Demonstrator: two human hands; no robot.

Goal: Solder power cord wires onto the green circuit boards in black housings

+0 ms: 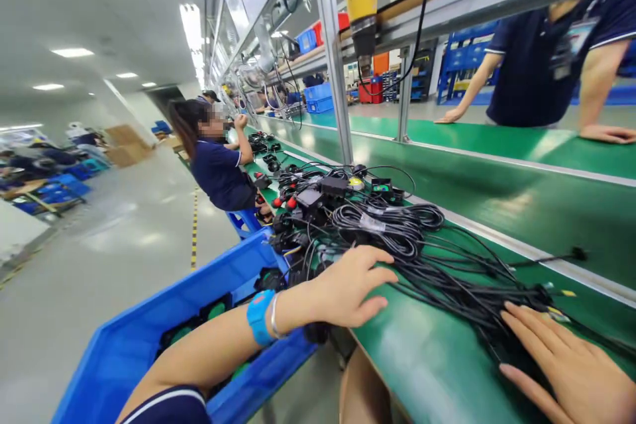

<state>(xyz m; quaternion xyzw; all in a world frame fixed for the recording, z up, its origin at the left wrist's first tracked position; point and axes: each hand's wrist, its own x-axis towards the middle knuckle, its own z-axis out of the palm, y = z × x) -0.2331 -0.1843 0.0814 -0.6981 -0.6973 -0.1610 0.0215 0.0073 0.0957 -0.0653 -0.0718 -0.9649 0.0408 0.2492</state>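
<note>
My left hand (355, 285), with a blue wristband (260, 317) and a bangle at the wrist, rests at the near edge of a heap of black cables. Its fingers are spread and hold nothing. At the lower right my right hand (561, 358) lies with fingers stretched out over the ends of the long black cables (447, 285). Between and beyond the hands a coiled cable bundle (387, 225) with a white label sits on the green bench (427, 344). Black boxes (311, 202) and red-capped parts (291, 203) are piled behind it.
A large blue bin (114, 344) holding black and green parts stands left of the bench, under my left forearm. A yellow power drill (365, 0) hangs overhead near a metal post (330, 53). One co-worker (218, 162) sits farther along; another person (536, 66) leans on the opposite side.
</note>
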